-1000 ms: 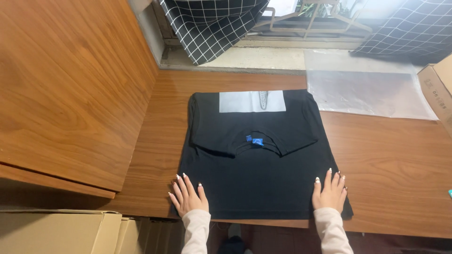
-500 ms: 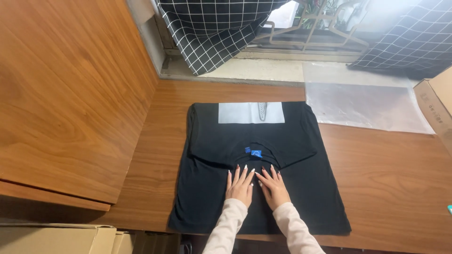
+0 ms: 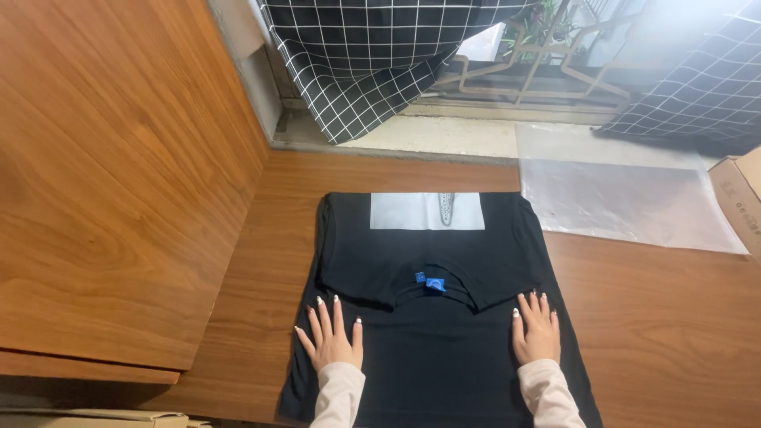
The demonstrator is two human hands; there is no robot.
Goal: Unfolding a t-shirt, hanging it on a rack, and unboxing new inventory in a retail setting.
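The folded black cotton T-shirt (image 3: 436, 317) lies flat in the middle of the wooden bench (image 3: 658, 317). The left hand (image 3: 331, 337) and right hand (image 3: 537, 331) press its outer edges, palms down, fingers spread, holding nothing; this looks like smoothing between folds. A small blue neck label (image 3: 434, 284) shows inside the collar, a pale rectangular print (image 3: 426, 211) beyond it. A clear plastic bag (image 3: 626, 194) lies beside the shirt and a brown cardboard box (image 3: 741, 198) at the right edge.

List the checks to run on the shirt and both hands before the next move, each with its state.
1. Left hand flat on the black shirt, near its left edge: ok.
2. Right hand flat near the right edge: ok.
3. Collar with blue tags centred: ok.
4. White panel lies straight at the far end: ok.
5. Clear plastic sheet lies apart from the shirt: ok.
6. Near hem even: cannot tell, out of frame.
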